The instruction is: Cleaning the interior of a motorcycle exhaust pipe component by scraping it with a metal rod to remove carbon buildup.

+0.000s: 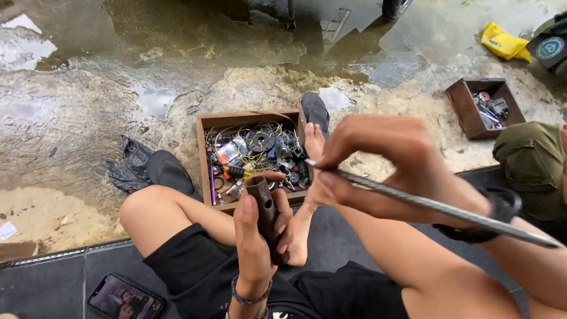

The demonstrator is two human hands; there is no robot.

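Note:
My left hand (255, 236) grips a dark brown tube-shaped socket tool (264, 212), held upright in front of me. My right hand (378, 159) holds a long thin metal rod (437, 207) that slants from its pointed tip near my fingers down to the lower right. The rod's tip sits a little to the right of the tube's top end, apart from it. A black band is on my right wrist, and a beaded bracelet on my left.
A wooden box (204, 153) of wires and small parts stands on the wet ground past my bare knees and foot. A second small wooden box (463, 109) lies at right. Black sandals, a phone (124, 298) on the dark mat, a yellow bag (502, 42), and another person's green-clad leg (531, 165).

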